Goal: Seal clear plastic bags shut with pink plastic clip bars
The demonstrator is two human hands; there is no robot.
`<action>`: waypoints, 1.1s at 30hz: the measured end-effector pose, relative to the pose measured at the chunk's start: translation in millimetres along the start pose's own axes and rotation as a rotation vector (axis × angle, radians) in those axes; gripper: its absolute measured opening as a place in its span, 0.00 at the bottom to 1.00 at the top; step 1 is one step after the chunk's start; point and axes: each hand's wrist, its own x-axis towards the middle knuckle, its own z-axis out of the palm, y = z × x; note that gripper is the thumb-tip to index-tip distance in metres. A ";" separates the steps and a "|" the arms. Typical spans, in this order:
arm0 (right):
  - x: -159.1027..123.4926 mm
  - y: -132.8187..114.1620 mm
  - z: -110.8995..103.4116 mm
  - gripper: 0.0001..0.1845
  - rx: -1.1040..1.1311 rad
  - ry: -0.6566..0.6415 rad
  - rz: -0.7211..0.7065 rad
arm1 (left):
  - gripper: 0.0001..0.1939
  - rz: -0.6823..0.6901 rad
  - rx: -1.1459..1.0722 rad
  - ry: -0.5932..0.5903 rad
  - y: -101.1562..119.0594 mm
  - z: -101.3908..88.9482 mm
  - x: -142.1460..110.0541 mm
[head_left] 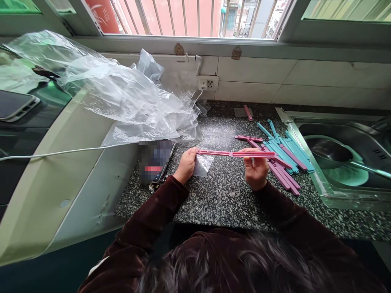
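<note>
A long pink bag clip (253, 154) is stretched out level between my hands, unfolded so its two halves lie nearly in one line. My left hand (185, 166) is closed round its left end. Just beside those fingers hangs a small clear plastic bag (203, 165); whether the left hand also grips it I cannot tell. With thumb and fingers, my right hand (256, 170) pinches the clip's right half. To the right, close by that hand, several pink clips (282, 177) and blue clips (301, 152) lie in a loose pile on the speckled counter (226, 195).
Behind my left hand a large crumpled plastic bag (131, 97) spreads over the counter. A phone (161, 162) lies below it, partly blurred. A white cable (61, 154) crosses at left. One pink clip (248, 112) rests near the wall. The steel sink (331, 199) holds a pan (328, 150).
</note>
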 end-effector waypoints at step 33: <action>2.2 11.7 5.8 0.09 -0.180 -0.224 -0.083 | 0.14 0.124 0.585 0.007 8.8 -5.6 -1.6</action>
